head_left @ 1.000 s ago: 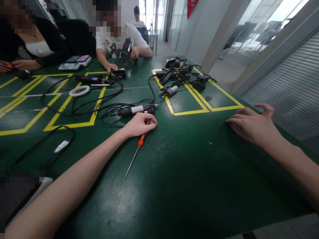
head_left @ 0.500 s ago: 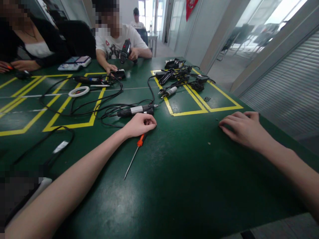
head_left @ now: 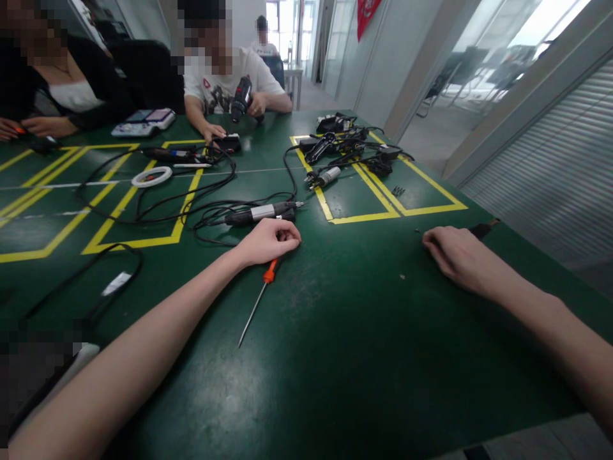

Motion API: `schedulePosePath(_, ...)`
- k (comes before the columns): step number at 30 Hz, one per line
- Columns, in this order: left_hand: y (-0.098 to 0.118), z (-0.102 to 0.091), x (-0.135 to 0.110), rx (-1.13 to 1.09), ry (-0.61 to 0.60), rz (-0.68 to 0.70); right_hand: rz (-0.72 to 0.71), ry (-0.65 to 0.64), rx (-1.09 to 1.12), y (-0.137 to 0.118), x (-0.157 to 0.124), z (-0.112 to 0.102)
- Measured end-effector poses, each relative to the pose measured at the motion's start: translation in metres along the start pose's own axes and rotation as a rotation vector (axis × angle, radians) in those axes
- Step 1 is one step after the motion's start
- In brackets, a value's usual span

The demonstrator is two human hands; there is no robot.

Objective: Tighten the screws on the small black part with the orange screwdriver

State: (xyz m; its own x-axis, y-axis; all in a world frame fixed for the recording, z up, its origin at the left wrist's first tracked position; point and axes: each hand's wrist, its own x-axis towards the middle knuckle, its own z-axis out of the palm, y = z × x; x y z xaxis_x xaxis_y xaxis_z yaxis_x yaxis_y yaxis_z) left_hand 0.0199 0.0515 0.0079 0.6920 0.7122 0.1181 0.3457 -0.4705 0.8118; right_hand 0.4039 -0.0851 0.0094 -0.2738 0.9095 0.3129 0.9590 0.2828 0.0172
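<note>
My left hand (head_left: 271, 241) rests on the table with its fingers curled around the handle of a screwdriver (head_left: 269, 273). The handle's orange end and the thin metal shaft stick out below the hand, with the tip pointing towards me; the rest of the handle is hidden. Just beyond that hand lies a grey and black corded pen-shaped tool (head_left: 261, 213). To the right, my right hand (head_left: 454, 252) is on the table, fingers bent inward and closed. Whatever is in them is out of sight. A dark object with a brownish tip (head_left: 484, 229) shows just behind its knuckles.
Tangled black cables and tools (head_left: 330, 147) lie within yellow tape outlines (head_left: 366, 217). A small spring (head_left: 398, 191) is near them. A white ring (head_left: 151, 177) sits at left. Across the table, a person (head_left: 249, 70) holds a power drill (head_left: 241, 99); another person sits at far left.
My right hand has drawn its fingers together and turned slightly, uncovering the dark object behind it. My left hand and the screwdriver stay in place.
</note>
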Motion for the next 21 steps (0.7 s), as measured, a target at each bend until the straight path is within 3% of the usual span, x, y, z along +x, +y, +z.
schedulePosePath(5,0.001,-0.001,-0.001,0.008,-0.006,-0.009,0.179,0.024,0.217,-0.002,-0.010,-0.015)
schedulePosePath(13,0.001,-0.001,-0.001,0.006,-0.003,-0.009,0.211,0.165,0.306,0.006,-0.030,-0.025)
schedulePosePath(21,0.001,0.000,0.000,-0.001,-0.004,-0.008,0.274,0.089,0.335,0.014,-0.039,-0.028)
